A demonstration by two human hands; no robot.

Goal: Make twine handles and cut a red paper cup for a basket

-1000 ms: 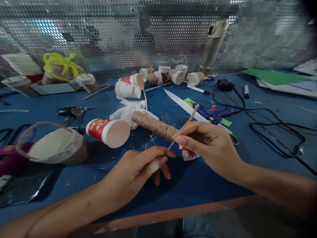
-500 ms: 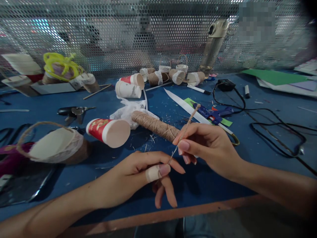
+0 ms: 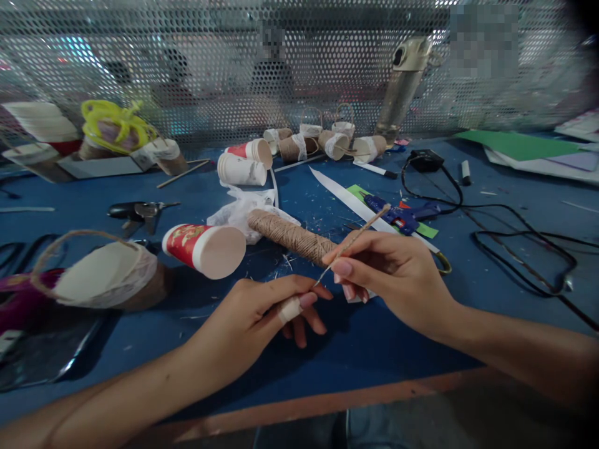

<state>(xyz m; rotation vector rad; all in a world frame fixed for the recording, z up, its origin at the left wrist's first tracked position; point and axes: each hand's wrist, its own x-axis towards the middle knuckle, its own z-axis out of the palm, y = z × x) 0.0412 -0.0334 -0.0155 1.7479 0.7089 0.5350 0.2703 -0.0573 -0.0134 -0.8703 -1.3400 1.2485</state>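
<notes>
Between my two hands runs a short length of twine (image 3: 361, 232), its braided-looking upper part sticking out up and to the right. My right hand (image 3: 397, 274) pinches it near the middle with thumb and forefinger. The lower, thinner end is pinched by my left hand (image 3: 266, 305), whose thumb has a beige bandage (image 3: 289, 310) round it; the other fingers hang loosely below. Just behind my hands lies a spool of brown twine (image 3: 292, 236), its right end partly covered by my right fingers. A red and white paper cup (image 3: 206, 249) lies on its side left of the spool.
A twine-handled cup basket (image 3: 107, 274) leans at left beside a dark phone-like slab (image 3: 51, 349). Keys (image 3: 143, 211) lie behind it. A blue glue gun (image 3: 405, 215), scissors' gold handle (image 3: 443, 263) and black cord (image 3: 519, 234) are at right. Small baskets (image 3: 334, 143) line the mesh wall.
My left hand dipped with the twine's lower end and came back up. The twine's upper end now tilts farther to the right. My right hand has hardly moved.
</notes>
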